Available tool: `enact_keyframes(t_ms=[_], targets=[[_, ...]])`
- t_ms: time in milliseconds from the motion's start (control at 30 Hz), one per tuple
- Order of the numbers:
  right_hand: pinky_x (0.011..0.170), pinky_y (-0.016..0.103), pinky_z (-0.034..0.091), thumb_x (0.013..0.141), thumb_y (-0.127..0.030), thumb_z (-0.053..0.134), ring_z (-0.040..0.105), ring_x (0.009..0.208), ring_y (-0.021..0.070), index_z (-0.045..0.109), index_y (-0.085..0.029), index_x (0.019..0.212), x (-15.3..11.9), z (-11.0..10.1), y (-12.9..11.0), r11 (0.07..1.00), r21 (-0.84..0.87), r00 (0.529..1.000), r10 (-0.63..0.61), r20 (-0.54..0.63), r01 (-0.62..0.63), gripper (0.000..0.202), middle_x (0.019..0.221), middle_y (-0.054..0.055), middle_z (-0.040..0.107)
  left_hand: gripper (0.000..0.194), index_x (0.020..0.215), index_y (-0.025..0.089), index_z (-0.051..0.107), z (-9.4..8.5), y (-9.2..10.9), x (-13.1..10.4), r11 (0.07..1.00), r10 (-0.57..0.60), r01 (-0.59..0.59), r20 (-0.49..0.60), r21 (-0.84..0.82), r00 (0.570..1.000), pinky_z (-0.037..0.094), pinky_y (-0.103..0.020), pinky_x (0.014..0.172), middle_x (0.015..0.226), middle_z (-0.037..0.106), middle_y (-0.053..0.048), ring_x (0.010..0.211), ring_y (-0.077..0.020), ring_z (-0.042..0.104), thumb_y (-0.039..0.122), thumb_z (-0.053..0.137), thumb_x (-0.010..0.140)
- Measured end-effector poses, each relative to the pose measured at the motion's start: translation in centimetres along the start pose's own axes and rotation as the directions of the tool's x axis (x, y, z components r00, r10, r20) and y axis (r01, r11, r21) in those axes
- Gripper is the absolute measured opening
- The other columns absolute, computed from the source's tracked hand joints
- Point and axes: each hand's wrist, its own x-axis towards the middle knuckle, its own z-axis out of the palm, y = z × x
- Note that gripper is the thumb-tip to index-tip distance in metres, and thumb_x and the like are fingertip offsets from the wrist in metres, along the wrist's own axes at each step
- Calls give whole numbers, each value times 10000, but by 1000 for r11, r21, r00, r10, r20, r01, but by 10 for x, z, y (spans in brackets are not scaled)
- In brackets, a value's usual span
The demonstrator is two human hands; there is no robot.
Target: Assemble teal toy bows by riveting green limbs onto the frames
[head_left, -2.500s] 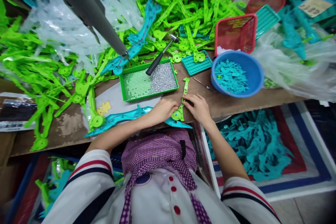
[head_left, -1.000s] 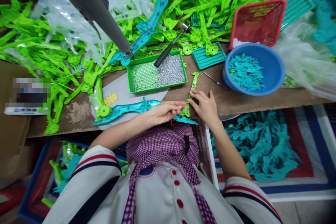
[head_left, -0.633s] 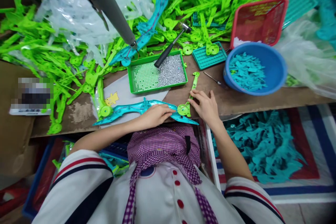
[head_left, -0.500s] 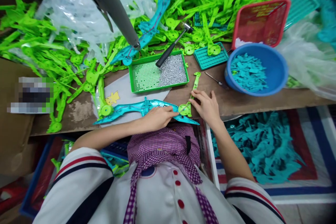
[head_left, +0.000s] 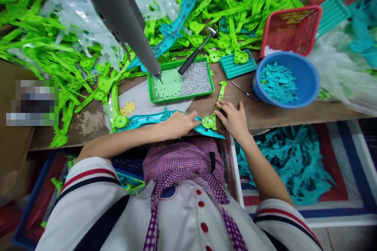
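My left hand (head_left: 179,124) lies over the middle of a blue bow-shaped plastic part (head_left: 147,120), its fingertips pinched at the left edge of a green round-ended arm (head_left: 209,122). A thin cord crosses the green disc between my two hands, small and hard to make out. My right hand (head_left: 234,121) has its thumb and forefinger closed at the stem of the green arm, where the cord meets them; its other fingers are partly spread. The green arm's disc rests over the right part of the blue piece, and its stem points away from me.
A grey power screwdriver (head_left: 129,31) hangs bit-down over a green tray (head_left: 150,86) of small metal pieces, with a hammer (head_left: 194,54) across it. To the right are tweezers (head_left: 241,88), a teal tray (head_left: 235,70) and a blue bowl (head_left: 309,82). Green parts (head_left: 38,59) heap behind.
The hanging screwdriver has swung right and lower, over the green tray. My left hand has shifted slightly and covers more of the blue part. My right hand keeps nearly the same grip.
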Motion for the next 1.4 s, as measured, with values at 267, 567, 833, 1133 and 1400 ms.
enact_keyframes(t_ms=[267, 567, 833, 1133, 1400], targets=[[1168, 781, 122, 1014, -450, 441, 610, 1283, 301, 618, -260, 1323, -2, -2, 7, 998, 63, 999, -4, 54, 1, 403, 1398, 112, 637, 452, 1405, 301, 579, 6, -7, -3, 997, -14, 15, -3, 73, 1000, 345, -312, 606, 1156, 565, -137, 692, -168, 545, 193, 446, 987], [1104, 866, 74, 900, -510, 608, 639, 1229, 351, 662, -247, 1267, 4, -6, 7, 992, 123, 998, 4, 60, -11, 455, 1335, 118, 667, 490, 1429, 296, 566, 1, -2, -4, 997, -46, 44, 30, 62, 999, 366, -317, 612, 1205, 558, -154, 675, -156, 541, 154, 427, 980], [1083, 887, 52, 929, -480, 580, 653, 1201, 348, 667, -236, 1257, 7, -8, 5, 997, 71, 996, -14, 85, 8, 418, 1307, 128, 684, 477, 1437, 275, 544, 2, -4, -9, 994, -36, 35, 9, 106, 999, 352, -304, 575, 1174, 576, -151, 665, -157, 550, 162, 432, 988], [1108, 866, 44, 970, -513, 514, 634, 1235, 340, 638, -264, 1297, 2, -10, -1, 999, 46, 996, 21, 89, -25, 430, 1359, 118, 656, 326, 1223, 127, 636, 3, 6, -2, 981, 5, 2, -38, 195, 999, 320, -312, 561, 1080, 596, -170, 801, -217, 620, 120, 396, 1002], [1113, 860, 41, 964, -475, 555, 635, 1237, 329, 621, -253, 1310, 3, -13, -2, 1000, 16, 994, 18, 107, -20, 416, 1376, 110, 650, 349, 1179, 129, 669, -7, 2, 5, 977, 14, -19, 27, 213, 1000, 297, -336, 600, 1080, 606, -166, 685, -161, 565, 67, 398, 968]])
